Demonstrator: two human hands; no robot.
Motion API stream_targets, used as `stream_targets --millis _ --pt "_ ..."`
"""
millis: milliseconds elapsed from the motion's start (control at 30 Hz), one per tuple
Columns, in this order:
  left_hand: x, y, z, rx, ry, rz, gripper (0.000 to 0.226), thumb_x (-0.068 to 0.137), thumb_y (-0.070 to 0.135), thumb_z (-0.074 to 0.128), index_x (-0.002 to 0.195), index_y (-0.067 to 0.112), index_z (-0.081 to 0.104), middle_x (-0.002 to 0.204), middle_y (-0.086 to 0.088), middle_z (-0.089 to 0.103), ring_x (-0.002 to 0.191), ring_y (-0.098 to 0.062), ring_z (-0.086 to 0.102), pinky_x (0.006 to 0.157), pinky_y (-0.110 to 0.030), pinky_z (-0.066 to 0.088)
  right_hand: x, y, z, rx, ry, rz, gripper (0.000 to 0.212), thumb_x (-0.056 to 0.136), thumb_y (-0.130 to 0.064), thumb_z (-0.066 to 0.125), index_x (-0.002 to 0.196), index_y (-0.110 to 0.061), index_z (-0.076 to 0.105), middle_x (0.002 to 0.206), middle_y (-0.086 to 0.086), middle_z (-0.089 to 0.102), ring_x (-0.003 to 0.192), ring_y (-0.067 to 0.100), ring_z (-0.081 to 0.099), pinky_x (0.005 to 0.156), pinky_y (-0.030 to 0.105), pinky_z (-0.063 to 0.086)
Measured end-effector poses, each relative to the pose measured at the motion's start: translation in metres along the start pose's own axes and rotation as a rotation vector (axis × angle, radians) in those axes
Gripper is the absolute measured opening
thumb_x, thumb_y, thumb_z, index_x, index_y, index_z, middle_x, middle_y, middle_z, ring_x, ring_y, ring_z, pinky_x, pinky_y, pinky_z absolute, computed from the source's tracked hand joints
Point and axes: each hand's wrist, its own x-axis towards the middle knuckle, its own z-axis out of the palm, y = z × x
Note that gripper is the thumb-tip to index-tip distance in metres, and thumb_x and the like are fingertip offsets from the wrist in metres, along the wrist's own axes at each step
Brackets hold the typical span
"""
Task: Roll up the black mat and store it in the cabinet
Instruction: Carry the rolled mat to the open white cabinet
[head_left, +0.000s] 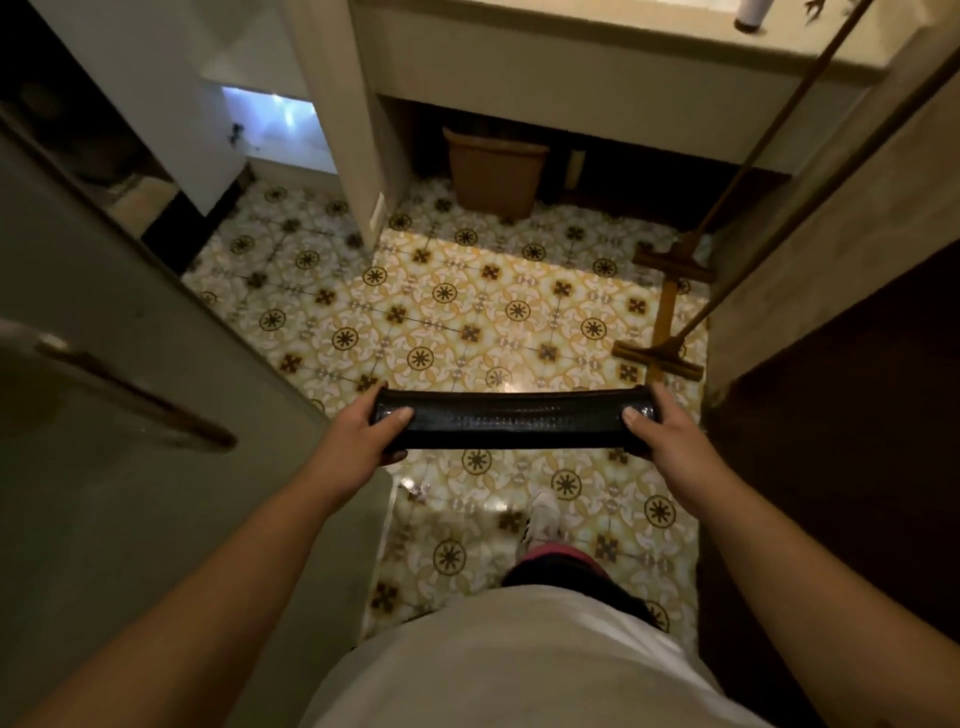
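The black textured mat (511, 420), rolled into a tight tube, lies level between both hands above the yellow patterned tile floor (467, 312). The left hand (363, 431) is closed around its left end, thumb on top; the right hand (657, 428) is wrapped round the right end likewise. Beyond the right hand, two brown long-handled squeegees (670, 312) rest on the floor; left of the left hand is a grey door (130, 415).

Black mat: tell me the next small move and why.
Probably carry the black mat toward the open cabinet door on the left. It is already rolled tight, held level off the floor by the left hand and right hand at its ends, so only storing remains.
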Motion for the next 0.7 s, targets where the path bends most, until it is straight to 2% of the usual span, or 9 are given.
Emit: stream_targets --millis 67,133,200,333,433,533,600,700 --pt "0.023 0.012 0.01 -0.02 0.03 -0.015 0.053 0.093 0.021 0.06 0.14 0.005 0.04 0.126 -0.016 0.055 0.095 -0.019 0.063 0.069 -0.028 0.058 0.035 -0.014 -0.009 -0.017 -0.018 0.026 0.067 0.096 -0.025 0.058 0.153 -0.022 0.022 0.139 -0.008 0.044 0.113 0.012 0.055 0.094 0.036 0.049" --pt "0.043 0.028 0.021 -0.037 0.055 -0.014 0.046 0.093 0.022 0.06 0.137 0.013 0.047 0.123 -0.011 0.058 0.098 -0.02 0.064 0.07 -0.028 0.058 0.07 -0.028 -0.019 -0.033 -0.041 0.026 0.069 0.096 -0.026 0.057 0.154 -0.023 0.021 0.146 -0.002 0.042 0.125 0.021 0.051 0.103 0.045 0.045" --pt "0.061 0.045 0.031 -0.054 0.084 -0.012 0.033 0.094 0.021 0.06 0.126 0.024 0.055 0.117 -0.005 0.06 0.099 -0.022 0.065 0.07 -0.029 0.058 0.101 -0.044 -0.028 -0.068 -0.082 0.018 0.067 0.096 -0.028 0.057 0.153 -0.025 0.023 0.145 -0.002 0.043 0.124 0.021 0.052 0.104 0.046 0.045" --pt "0.09 0.077 0.047 -0.048 0.165 -0.016 0.049 0.094 0.02 0.059 0.141 0.017 0.043 0.114 -0.002 0.06 0.098 -0.021 0.065 0.074 -0.032 0.059 0.156 -0.075 -0.04 -0.119 -0.137 -0.015 0.06 0.094 -0.033 0.059 0.148 -0.034 0.031 0.141 -0.005 0.044 0.117 0.013 0.054 0.1 0.04 0.048" --pt "0.103 0.088 0.049 -0.075 0.223 -0.033 0.047 0.095 0.019 0.057 0.14 0.017 0.044 0.117 -0.004 0.057 0.098 -0.022 0.064 0.073 -0.033 0.059 0.193 -0.096 -0.037 -0.164 -0.196 -0.008 0.07 0.093 -0.035 0.06 0.153 -0.028 0.023 0.151 -0.002 0.039 0.129 0.022 0.048 0.107 0.048 0.043" --pt "0.112 0.095 0.042 -0.107 0.267 -0.03 0.018 0.096 0.018 0.056 0.111 0.026 0.061 0.109 -0.008 0.06 0.092 -0.022 0.066 0.073 -0.036 0.06 0.222 -0.114 -0.022 -0.217 -0.237 -0.028 0.074 0.092 -0.039 0.061 0.153 -0.03 0.02 0.153 -0.001 0.035 0.132 0.023 0.044 0.109 0.049 0.04" --pt "0.118 0.096 0.032 -0.146 0.295 -0.039 0.016 0.095 0.019 0.056 0.101 0.033 0.062 0.109 -0.006 0.063 0.093 -0.02 0.067 0.072 -0.033 0.06 0.239 -0.125 -0.006 -0.265 -0.266 -0.046 0.074 0.092 -0.04 0.061 0.153 -0.03 0.019 0.153 0.0 0.034 0.132 0.023 0.043 0.109 0.049 0.04" --pt "0.13 0.091 0.009 -0.187 0.347 -0.075 0.033 0.095 0.022 0.057 0.128 0.024 0.053 0.118 -0.003 0.06 0.097 -0.016 0.067 0.07 -0.026 0.058 0.27 -0.14 0.026 -0.263 -0.325 -0.038 0.076 0.093 -0.035 0.061 0.153 -0.031 0.015 0.153 0.001 0.033 0.127 0.021 0.046 0.106 0.047 0.042"
